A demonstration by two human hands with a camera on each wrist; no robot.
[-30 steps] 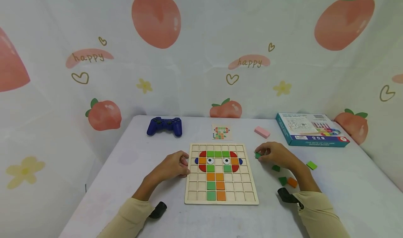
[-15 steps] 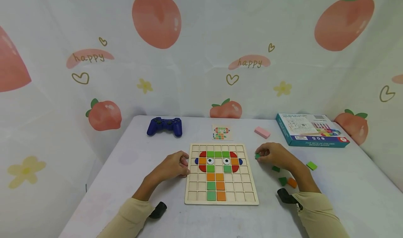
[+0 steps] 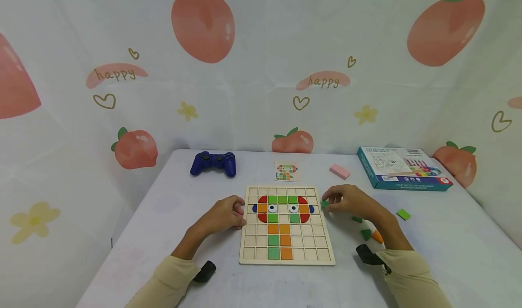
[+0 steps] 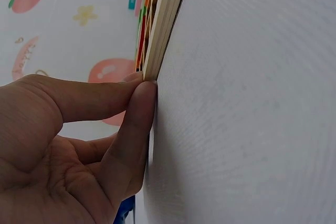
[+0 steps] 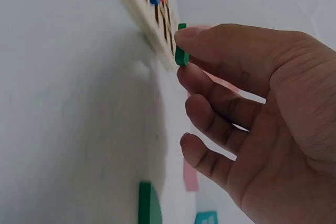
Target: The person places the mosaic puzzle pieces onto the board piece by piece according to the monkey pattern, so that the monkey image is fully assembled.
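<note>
A wooden grid board lies flat on the table, several of its squares filled with coloured tiles that form a face with two eyes. At its left edge my left hand pinches the rim between thumb and fingers; the left wrist view shows the fingertips on the board's side. My right hand is beside the upper right edge, holding a small green tile between thumb and index finger, the other fingers loosely bent. The fingers partly cover this tile in the head view.
Behind the board lies a pattern card. A pink block, a game box and a blue game controller stand at the back. Loose tiles lie right of the board: dark green, orange and light green.
My right hand has moved slightly left with the green tile, from beside the board to right at its edge. The left hand and the board have stayed in place.
</note>
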